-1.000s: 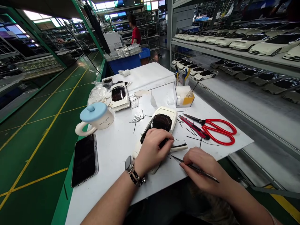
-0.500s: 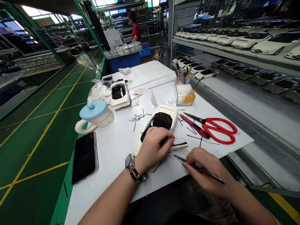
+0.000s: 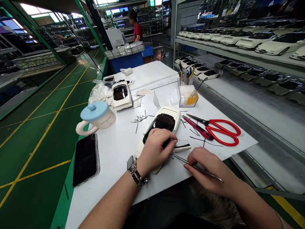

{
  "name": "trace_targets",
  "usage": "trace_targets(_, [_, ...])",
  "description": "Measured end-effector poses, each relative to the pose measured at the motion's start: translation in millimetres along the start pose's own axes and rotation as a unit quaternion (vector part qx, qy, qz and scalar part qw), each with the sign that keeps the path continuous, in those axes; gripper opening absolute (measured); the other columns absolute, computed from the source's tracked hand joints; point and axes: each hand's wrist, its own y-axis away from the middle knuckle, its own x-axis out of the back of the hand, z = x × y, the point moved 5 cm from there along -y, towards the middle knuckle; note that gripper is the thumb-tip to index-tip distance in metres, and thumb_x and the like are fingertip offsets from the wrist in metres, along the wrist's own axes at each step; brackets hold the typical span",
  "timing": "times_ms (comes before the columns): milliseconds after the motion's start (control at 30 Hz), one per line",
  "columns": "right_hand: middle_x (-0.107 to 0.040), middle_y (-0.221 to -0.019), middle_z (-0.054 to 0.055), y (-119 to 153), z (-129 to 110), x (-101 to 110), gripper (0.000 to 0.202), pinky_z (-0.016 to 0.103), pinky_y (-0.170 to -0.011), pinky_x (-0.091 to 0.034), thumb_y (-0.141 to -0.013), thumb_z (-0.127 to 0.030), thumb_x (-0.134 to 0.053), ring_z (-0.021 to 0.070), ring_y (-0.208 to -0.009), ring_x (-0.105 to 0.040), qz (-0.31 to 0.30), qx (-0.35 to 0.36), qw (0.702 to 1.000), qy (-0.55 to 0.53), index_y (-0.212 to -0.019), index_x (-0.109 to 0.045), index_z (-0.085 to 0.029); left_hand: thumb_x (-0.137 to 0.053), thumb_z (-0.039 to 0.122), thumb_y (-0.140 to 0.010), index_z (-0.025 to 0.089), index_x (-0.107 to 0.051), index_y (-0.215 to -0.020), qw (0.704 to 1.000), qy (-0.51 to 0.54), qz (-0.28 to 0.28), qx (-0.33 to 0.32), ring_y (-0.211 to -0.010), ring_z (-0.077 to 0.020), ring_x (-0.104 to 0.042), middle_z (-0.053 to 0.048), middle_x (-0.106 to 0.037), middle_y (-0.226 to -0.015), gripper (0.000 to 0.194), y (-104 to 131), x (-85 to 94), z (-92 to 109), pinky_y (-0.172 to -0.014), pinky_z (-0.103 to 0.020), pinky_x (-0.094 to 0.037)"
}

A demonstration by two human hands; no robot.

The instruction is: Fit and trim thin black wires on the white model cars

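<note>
A white model car (image 3: 170, 112) with dark windows lies on the white table, one door (image 3: 183, 147) swung out at its right side. My left hand (image 3: 156, 146) rests over the car's near half, thumb and fingers closed at the door opening. Whatever small part may be between those fingertips is hidden. In my right hand (image 3: 205, 165) is a pair of tweezers (image 3: 202, 171), held like a pen. Their tips point at tiny black bits (image 3: 172, 156) on the table, just below the open door.
Red-handled scissors (image 3: 224, 132) and a red utility knife (image 3: 197, 128) lie on the right, among black strips. A clear tool box (image 3: 188, 97) stands behind. To the left are a lidded mug (image 3: 102, 117), a phone (image 3: 85, 160) and a second model car (image 3: 122, 95). A shelf rack (image 3: 214, 44) stands right.
My right hand has shifted slightly, and the tweezers' tips look a little wider apart. My left hand stays on the car.
</note>
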Motion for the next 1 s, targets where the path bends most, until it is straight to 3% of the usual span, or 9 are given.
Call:
trace_targets(233, [-0.051,-0.07,0.0,2,0,7,0.014,0.028,-0.059,-0.038,-0.089,-0.013,-0.048,0.0145,-0.067,-0.047,0.021,-0.011,1.0,-0.007,-0.079,-0.042,-0.021,-0.051,0.018,-0.088,0.021,-0.059,-0.087,1.0,0.001,0.002,0.0,-0.086,-0.0152,-0.061,-0.001,-0.067,-0.087,0.008,1,-0.1,0,-0.091,-0.036,-0.039])
trace_targets(433, [-0.052,-0.068,0.0,6,3,9,0.014,0.028,-0.057,-0.038,-0.088,-0.014,-0.048,0.0147,-0.064,-0.048,-0.008,-0.024,1.0,0.005,-0.078,-0.043,-0.022,-0.05,0.021,-0.089,0.021,-0.059,-0.087,1.0,0.006,0.002,-0.001,-0.087,-0.017,-0.062,-0.003,-0.068,-0.088,0.01,0,-0.5,-1,-0.091,-0.038,-0.039])
trace_targets(1000, [-0.05,-0.072,-0.001,4,-6,-7,0.019,0.028,-0.061,-0.037,-0.088,-0.009,-0.048,0.0138,-0.068,-0.045,0.022,0.001,0.999,-0.033,-0.08,-0.037,-0.021,-0.053,0.017,-0.088,0.021,-0.058,-0.087,1.0,0.001,0.005,-0.002,-0.087,-0.0154,-0.061,-0.001,-0.067,-0.088,0.007,2,-1.0,0,-0.091,-0.036,-0.038])
